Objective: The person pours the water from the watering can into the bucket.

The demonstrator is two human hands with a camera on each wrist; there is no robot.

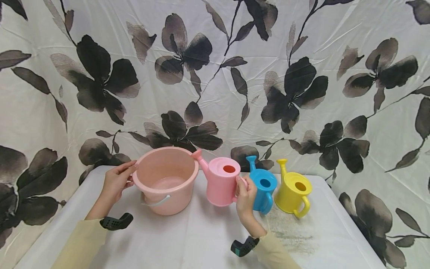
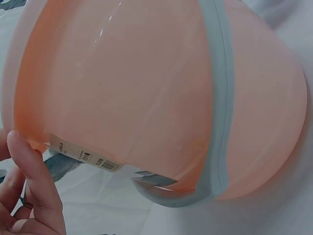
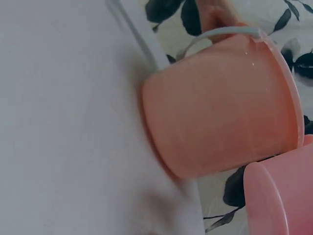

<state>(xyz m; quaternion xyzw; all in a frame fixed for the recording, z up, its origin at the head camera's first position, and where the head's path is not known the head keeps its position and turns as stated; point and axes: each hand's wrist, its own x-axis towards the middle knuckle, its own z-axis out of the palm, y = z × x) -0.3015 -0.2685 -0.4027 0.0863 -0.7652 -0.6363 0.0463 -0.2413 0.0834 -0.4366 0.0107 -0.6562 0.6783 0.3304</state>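
While left hand (image 1: 115,183) pinches the pink bucket (image 1: 178,204) toward the table's (image 1: 198,239) far edge, left of middle, right hand (image 1: 246,196) grips the pink watering can (image 1: 220,188) just right of it, spout (image 1: 203,164) slanting up-left to the bucket's near-right rim, contact unclear.

The head view looks forward and down from six o'clock above the table (image 1: 201,239), well back from the bucket (image 1: 176,200). The left wrist view, turned sideways, faces one o'clock, very near it; the right, also sideways, faces ten from farther off, sharing bucket and pink can (image 1: 220,188) with head.
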